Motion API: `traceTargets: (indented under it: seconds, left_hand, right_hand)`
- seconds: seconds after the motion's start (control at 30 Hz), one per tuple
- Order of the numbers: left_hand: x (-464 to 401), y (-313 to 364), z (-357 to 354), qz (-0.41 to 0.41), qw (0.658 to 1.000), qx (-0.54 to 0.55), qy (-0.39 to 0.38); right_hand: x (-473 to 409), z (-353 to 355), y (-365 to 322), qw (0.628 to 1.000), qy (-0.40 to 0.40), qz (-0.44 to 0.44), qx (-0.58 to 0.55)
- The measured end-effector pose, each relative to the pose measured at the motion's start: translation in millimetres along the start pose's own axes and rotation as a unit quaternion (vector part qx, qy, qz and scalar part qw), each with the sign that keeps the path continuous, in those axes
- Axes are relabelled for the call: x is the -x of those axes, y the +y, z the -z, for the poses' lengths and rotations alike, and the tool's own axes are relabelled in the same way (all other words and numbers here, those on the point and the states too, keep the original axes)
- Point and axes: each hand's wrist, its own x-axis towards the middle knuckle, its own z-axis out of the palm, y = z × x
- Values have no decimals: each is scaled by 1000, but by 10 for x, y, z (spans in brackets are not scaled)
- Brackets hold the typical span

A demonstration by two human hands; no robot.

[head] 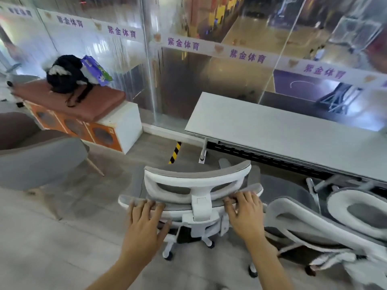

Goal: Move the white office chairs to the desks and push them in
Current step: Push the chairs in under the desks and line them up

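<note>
A white office chair (199,181) with grey mesh and a headrest stands in front of me, facing the left end of a long white desk (278,135). My left hand (146,218) grips the left part of the backrest's top edge. On the right part of that edge my right hand (245,212) holds on, fingers curled over it. The seat reaches partly under the desk's front edge. A second white chair (326,222) stands close on the right, its headrest (360,212) near the desk.
A glass wall (209,80) with a printed band runs behind the desk. At the left are a grey armchair (37,162), an orange-and-white bench (117,130) with a brown cushion, and a black bag (65,76). A yellow-black floor strip (174,152) lies by the desk leg (203,151).
</note>
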Motion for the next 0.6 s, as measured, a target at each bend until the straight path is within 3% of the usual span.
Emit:
traceTargets:
  seconds: [0.13,0.27,0.6]
  left_hand:
    - [-43,-334,14,-13,999,11,-42]
    - [-120,-670,9,-65,998,13,-21]
    - [-688,-840,-82,-74,995,48,-45]
  right_hand:
    - [311,35,-256,999,-28,3,22]
    - [460,58,-378,996,-88,-9,26]
    - [66,-92,-451,997,-71,-24,17]
